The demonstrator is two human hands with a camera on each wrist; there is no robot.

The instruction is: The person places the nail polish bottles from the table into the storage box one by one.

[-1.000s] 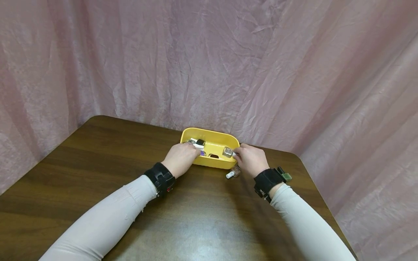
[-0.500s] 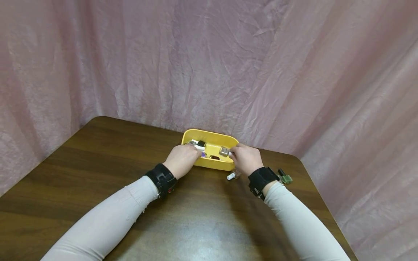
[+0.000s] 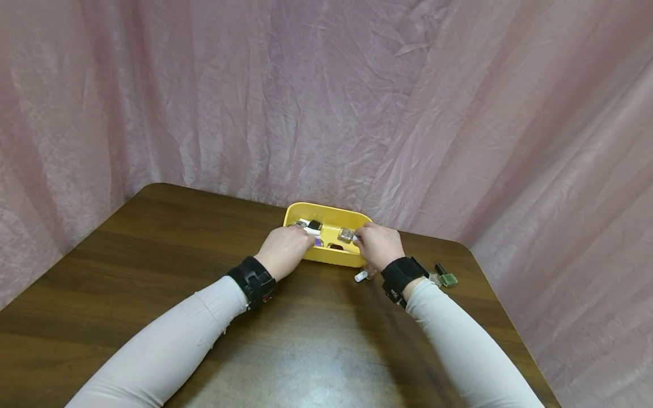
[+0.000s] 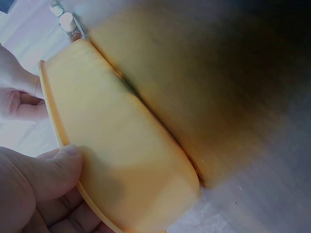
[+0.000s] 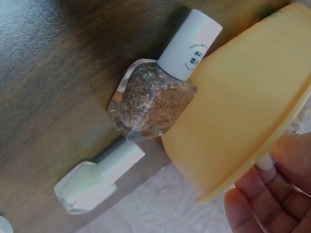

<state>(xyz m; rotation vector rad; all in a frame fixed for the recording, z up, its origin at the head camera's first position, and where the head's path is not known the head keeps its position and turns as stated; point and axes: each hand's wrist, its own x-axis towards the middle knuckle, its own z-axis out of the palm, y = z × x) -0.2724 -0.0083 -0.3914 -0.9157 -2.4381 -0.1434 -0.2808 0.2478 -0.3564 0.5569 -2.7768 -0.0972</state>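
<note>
My left hand [image 3: 285, 248] grips the near left rim of a yellow plastic bin [image 3: 331, 258]; in the left wrist view its thumb [image 4: 68, 167] presses the outer wall, with fingers over the rim. Over the bin's right part, my right hand [image 3: 380, 246] pinches the white cap of a clear nail polish bottle [image 3: 346, 235] with silvery glitter. Inside the bin, toward the left, lie several more polish bottles, including a black-capped one [image 3: 315, 225], a purple one [image 3: 318, 242] and a dark one [image 3: 335, 246]. My left hand partly hides that group.
A coppery glitter polish bottle [image 5: 155, 102] with a white cap lies against the bin's outer wall at the front right. Beyond it is a pale bottle [image 5: 85, 187]. Farther right on the brown table lies a green bottle [image 3: 449, 280]. A pink curtain [image 3: 326, 102] hangs behind.
My right hand has moved left with the glitter bottle, farther over the bin, uncovering the green bottle on the table. My left hand has stayed on the rim.
</note>
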